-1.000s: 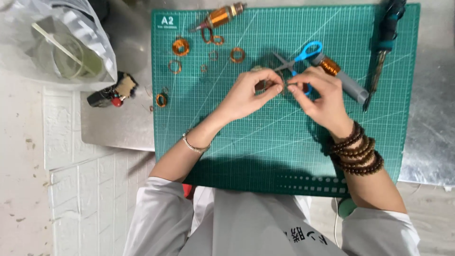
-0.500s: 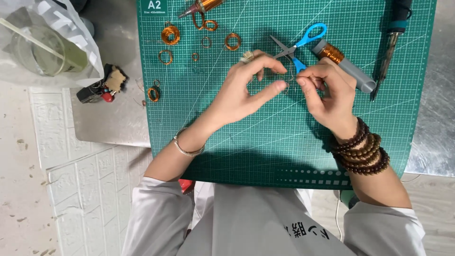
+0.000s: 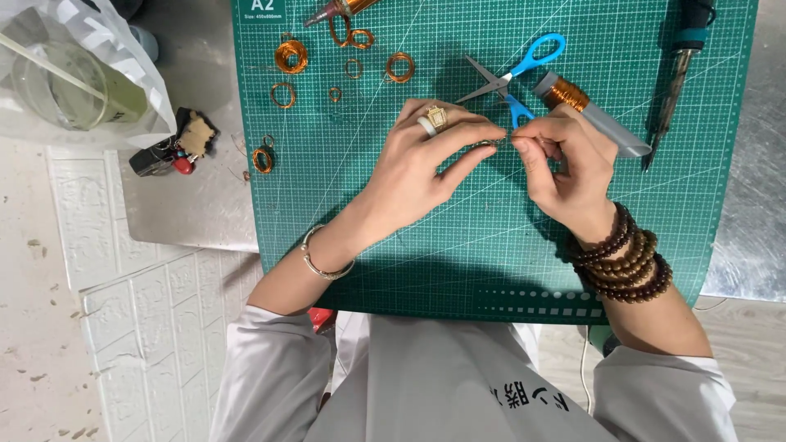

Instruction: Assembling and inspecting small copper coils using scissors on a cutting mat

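Note:
My left hand [image 3: 426,164] and my right hand [image 3: 569,168] meet fingertip to fingertip above a green cutting mat [image 3: 458,245]. Between the fingertips they pinch a small piece of thin copper wire [image 3: 490,143], mostly hidden by the fingers. The left hand wears rings and a bracelet; the right wrist carries several strands of brown beads. Blue-handled scissors [image 3: 516,69] lie open just beyond the hands. A spool of copper wire on a grey tube [image 3: 585,110] lies next to my right hand.
Several small copper wire rings and coils [image 3: 291,56] lie scattered on the mat's far left part. A soldering iron [image 3: 679,74] lies at the far right. Off the mat to the left sit a bunch of keys [image 3: 176,146] and a plastic bag with a clear container [image 3: 65,74].
The view has shifted so the mat and tools sit higher in the frame. Both hands have stayed together at the wire, with the fingertips now closer and the left fingers stretched out.

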